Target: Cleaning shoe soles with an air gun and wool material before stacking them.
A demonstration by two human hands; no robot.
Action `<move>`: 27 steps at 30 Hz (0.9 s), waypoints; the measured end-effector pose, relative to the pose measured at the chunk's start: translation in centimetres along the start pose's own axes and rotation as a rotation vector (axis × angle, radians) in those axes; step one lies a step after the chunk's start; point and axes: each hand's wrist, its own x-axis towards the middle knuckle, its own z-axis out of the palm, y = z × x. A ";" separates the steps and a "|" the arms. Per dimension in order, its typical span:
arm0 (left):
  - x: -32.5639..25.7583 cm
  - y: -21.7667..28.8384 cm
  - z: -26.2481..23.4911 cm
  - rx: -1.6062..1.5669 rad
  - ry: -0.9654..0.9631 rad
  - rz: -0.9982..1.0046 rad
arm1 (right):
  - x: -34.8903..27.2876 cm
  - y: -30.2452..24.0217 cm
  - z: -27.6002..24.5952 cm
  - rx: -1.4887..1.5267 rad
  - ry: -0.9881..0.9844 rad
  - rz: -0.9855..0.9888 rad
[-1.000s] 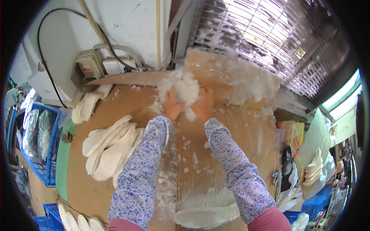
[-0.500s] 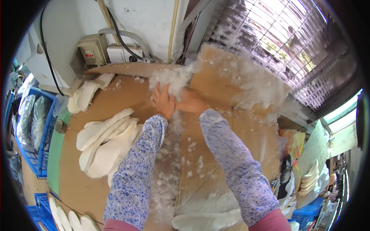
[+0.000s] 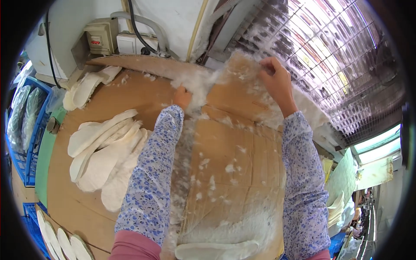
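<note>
Resting a curled left hand (image 3: 183,98) at the bunched, fluffy white fibre clump (image 3: 198,88) beside the brown cardboard flap (image 3: 229,92), holding a half-curled right hand (image 3: 278,84) near its top, with any grip impossible to tell, seemingly partway, with white tufts (image 3: 229,167) left strewn over flat brown cardboard (image 3: 216,145).

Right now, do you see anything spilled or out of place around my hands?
Yes. White fluff is scattered loosely over the cardboard, and some appears caught on the wire mesh at upper right. It looks untidy because it is strewn about, while pale sole-shaped pieces lie heaped at left.
</note>
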 end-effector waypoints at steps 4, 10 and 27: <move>-2.4 6.4 8.5 -0.156 -0.142 -0.034 | -3.4 3.2 -2.6 -0.276 0.038 -0.199; -0.7 4.6 9.4 -0.128 -0.181 0.040 | -4.5 -0.7 -1.9 -0.062 0.036 -0.204; -3.4 8.7 3.3 -0.675 -0.066 0.163 | -3.1 2.9 1.7 -0.336 0.382 -0.266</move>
